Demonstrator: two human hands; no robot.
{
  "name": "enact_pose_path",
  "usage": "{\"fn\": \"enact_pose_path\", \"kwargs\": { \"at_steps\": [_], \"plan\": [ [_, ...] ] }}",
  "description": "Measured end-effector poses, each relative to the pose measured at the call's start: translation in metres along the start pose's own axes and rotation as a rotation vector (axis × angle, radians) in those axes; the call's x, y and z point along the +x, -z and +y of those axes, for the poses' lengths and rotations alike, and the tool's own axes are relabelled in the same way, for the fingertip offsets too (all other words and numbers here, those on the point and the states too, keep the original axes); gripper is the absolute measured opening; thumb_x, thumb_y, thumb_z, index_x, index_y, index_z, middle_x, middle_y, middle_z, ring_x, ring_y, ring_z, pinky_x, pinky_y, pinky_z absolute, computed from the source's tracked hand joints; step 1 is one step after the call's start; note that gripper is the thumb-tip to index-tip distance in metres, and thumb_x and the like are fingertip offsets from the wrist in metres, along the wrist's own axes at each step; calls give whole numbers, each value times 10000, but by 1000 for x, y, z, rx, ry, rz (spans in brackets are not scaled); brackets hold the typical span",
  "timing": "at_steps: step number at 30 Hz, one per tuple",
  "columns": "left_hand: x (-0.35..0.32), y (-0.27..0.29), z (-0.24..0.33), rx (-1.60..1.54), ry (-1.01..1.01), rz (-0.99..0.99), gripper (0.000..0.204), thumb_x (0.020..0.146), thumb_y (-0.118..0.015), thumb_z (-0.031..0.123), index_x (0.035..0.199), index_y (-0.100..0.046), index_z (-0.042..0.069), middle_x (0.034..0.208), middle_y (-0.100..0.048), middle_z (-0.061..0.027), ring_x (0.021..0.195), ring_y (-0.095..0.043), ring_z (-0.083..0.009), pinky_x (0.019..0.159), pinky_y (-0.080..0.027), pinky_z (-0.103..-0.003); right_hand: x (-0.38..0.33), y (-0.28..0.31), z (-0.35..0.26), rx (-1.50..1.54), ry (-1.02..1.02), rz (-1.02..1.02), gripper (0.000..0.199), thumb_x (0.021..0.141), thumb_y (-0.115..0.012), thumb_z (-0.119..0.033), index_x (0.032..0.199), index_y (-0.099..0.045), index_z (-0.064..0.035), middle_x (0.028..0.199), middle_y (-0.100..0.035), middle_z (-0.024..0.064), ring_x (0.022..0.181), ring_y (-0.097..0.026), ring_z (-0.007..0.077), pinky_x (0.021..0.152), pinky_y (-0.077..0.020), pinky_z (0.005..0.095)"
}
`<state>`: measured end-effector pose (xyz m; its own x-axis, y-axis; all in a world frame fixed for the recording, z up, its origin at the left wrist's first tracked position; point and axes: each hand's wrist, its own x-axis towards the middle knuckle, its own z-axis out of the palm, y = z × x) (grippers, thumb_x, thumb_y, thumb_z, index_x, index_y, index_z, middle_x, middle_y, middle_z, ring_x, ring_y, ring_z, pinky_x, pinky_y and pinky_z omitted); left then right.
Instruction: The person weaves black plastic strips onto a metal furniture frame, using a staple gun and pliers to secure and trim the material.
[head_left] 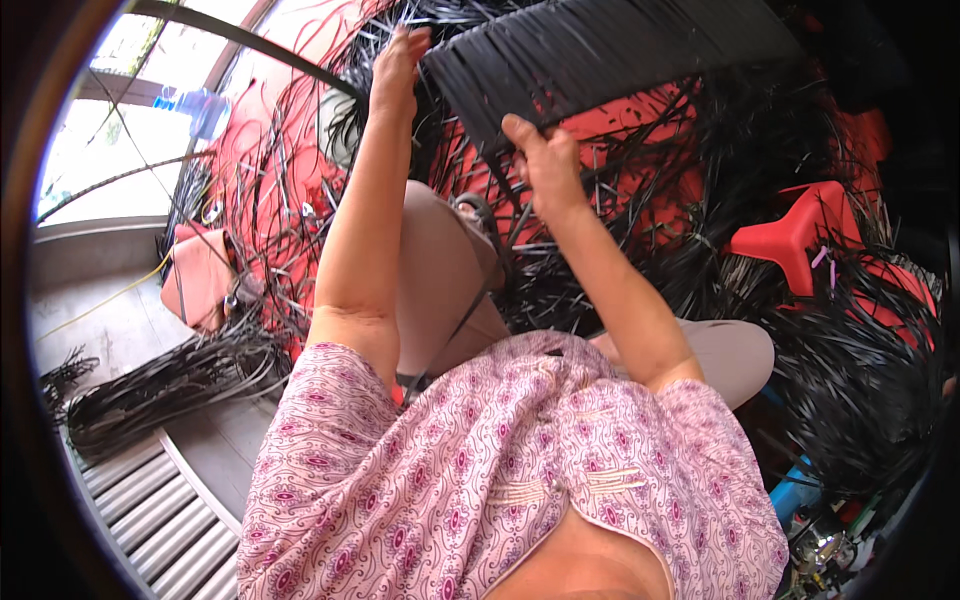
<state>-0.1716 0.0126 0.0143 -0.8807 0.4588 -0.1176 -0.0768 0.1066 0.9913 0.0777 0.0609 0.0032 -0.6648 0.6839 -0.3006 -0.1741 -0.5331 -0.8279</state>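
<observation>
**Both hands up on a woven black panel, loose strips all around**

Your left hand [398, 62] is raised to the upper left corner of the woven black panel [590, 50], fingers closed over its edge. Your right hand [545, 160] holds the panel's lower edge, thumb pointing up against the weave and fingers curled behind it. The panel sits at the top of the view, tilted, held up in front of you and clear of the floor.

Around it you have loose black strips [860, 350] piled thick on the right and trailing down under the panel, so the ground there is mostly hidden. A red plastic stool [800, 235] stands to the right, half buried in them. A long bundle of black strips [170, 385] lies on the floor at your lower left, well apart from your hands. Near it, further left, sits a small orange seat [195, 275]. Your bent knee [440, 270] rises between your forearms, below the panel.

Under the strips shows a red mat [250, 160]. At the left the grey floor [110, 330] meets ribbed metal sheeting [150, 510]. Bright daylight comes in at the upper left, where a clear plastic bottle [200, 108] shows.
</observation>
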Motion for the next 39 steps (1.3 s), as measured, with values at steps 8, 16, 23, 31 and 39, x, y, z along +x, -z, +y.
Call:
{"fn": "enact_pose_path", "kwargs": {
  "at_steps": [8, 16, 23, 31, 39],
  "plan": [
    [-30, -44, -24, 890, -797, 63, 339, 952, -584, 428, 1203, -712, 239, 1257, -621, -22, 1235, -532, -259, 1091, -303, -432, 10, 19, -25, 44, -213, -181, 247, 921, -765, -259, 874, -635, -54, 686, -586, -26, 495, -441, 21, 395, -273, 180],
    [-28, -45, -22, 899, -981, 163, 295, 951, -572, 377, 1100, -719, 170, 1111, -667, -43, 1053, -627, -248, 956, -422, -430, -6, 24, -22, -137, -85, -183, 147, 951, -696, -164, 934, -651, -24, 823, -688, 55, 510, -427, 15, 419, -284, 177],
    [-28, -47, -22, 856, -838, 87, 238, 943, -560, 280, 1108, -693, 173, 1138, -605, -89, 1125, -541, -313, 954, -396, -465, -11, 23, -34, -28, -195, -266, 191, 1001, -621, -187, 902, -616, -24, 756, -634, 26, 481, -381, 16, 415, -258, 197],
    [-34, -47, -13, 781, -815, 83, 249, 947, -582, 296, 1104, -701, 144, 1117, -632, -96, 1112, -570, -319, 962, -410, -457, -4, 32, -48, 11, -323, -372, 236, 1016, -588, -172, 835, -589, -22, 716, -591, 2, 452, -352, 12, 406, -238, 206],
    [-28, -45, -17, 774, -838, 78, 246, 941, -603, 281, 1103, -703, 126, 1123, -636, -109, 1098, -591, -322, 946, -434, -450, 2, 35, -50, -69, -286, -346, 155, 1012, -564, -136, 926, -598, -12, 761, -619, 22, 458, -372, 14, 398, -252, 198]
  ]
}}
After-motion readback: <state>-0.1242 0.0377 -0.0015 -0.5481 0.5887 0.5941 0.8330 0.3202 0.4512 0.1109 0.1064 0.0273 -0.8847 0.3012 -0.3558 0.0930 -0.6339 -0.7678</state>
